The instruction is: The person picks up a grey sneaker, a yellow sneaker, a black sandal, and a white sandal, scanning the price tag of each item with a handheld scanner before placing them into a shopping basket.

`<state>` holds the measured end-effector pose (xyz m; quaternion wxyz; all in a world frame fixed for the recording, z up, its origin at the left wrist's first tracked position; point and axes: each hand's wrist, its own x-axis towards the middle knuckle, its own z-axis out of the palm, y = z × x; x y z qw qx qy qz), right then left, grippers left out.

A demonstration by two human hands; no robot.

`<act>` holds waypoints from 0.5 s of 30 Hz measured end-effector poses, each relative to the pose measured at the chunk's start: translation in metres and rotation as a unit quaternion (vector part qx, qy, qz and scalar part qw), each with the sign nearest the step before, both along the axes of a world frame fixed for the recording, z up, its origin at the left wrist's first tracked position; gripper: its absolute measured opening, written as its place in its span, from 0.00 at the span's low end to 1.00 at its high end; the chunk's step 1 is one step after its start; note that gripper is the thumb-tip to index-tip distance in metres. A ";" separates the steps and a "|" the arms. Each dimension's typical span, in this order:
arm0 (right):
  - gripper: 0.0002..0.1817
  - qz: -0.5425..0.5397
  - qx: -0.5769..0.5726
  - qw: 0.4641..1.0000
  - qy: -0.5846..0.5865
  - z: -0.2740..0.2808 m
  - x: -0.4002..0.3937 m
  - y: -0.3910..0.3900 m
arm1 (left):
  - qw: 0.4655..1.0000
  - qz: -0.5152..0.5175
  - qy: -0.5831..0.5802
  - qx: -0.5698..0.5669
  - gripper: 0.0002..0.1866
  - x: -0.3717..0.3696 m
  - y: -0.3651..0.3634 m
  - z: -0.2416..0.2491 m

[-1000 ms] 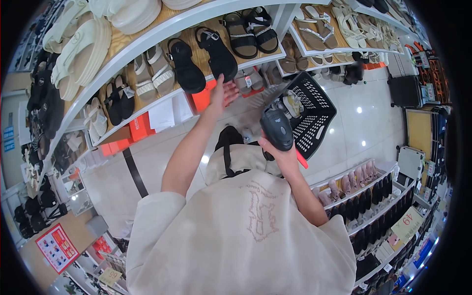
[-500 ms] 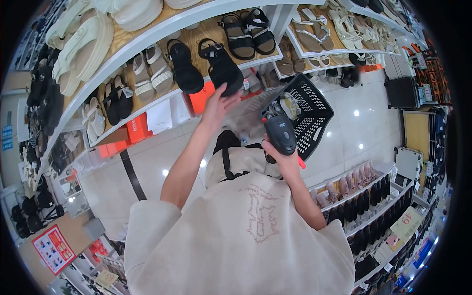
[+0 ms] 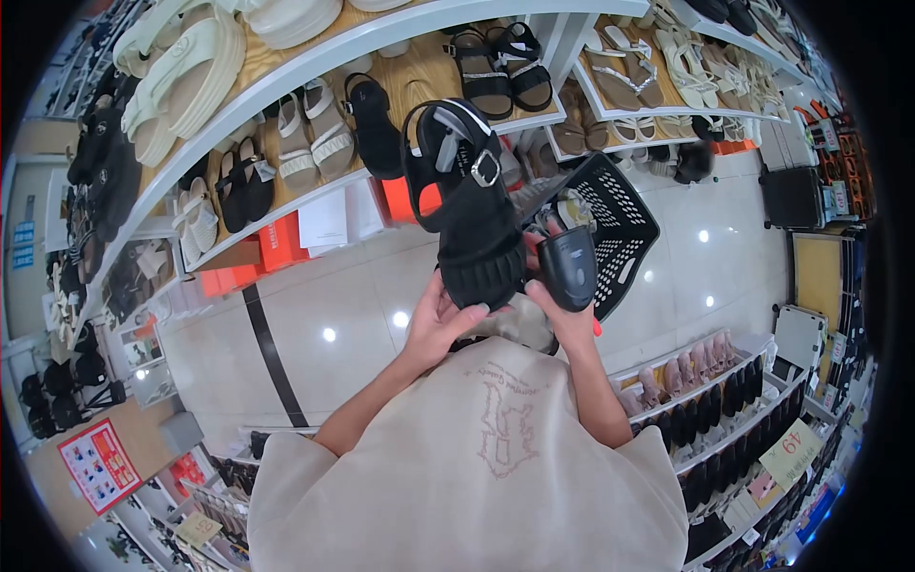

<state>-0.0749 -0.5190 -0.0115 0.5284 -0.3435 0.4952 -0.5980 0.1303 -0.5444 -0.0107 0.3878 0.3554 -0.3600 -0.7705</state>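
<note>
My left hand point(image 3: 440, 322) is closed on the toe end of a black sandal point(image 3: 479, 234), thumb over the sole's edge. The sandal stands tilted up in front of my chest, its silver buckle and ankle strap toward the shelf. My right hand point(image 3: 565, 319) grips a dark barcode scanner point(image 3: 570, 270) just beside the sandal's toe. On the wooden shelf point(image 3: 412, 88) behind, a matching black sandal point(image 3: 374, 129) sits alone, and a pair of black sandals with light trim point(image 3: 484, 78) stands to its right.
A black perforated basket point(image 3: 631, 238) with items in it is beyond the scanner. Orange and white shoe boxes point(image 3: 284, 240) sit under the shelf. A rack of shoes point(image 3: 701, 396) is close on my right, and black suitcases point(image 3: 793, 197) stand farther off.
My left hand has taken the black sandal off the shelf and brought it toward my chest. My right hand, with the scanner, has shifted slightly right and nearer to me.
</note>
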 end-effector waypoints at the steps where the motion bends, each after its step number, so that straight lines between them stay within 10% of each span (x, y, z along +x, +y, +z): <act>1: 0.45 -0.018 -0.013 0.999 0.040 -0.005 0.003 0.004 | 1.000 -0.001 -0.001 0.000 0.35 0.000 0.001 0.000; 15: 0.41 -0.043 0.008 0.998 0.045 -0.014 -0.003 0.033 | 0.939 -0.174 -0.261 -0.139 0.44 0.001 -0.007 0.027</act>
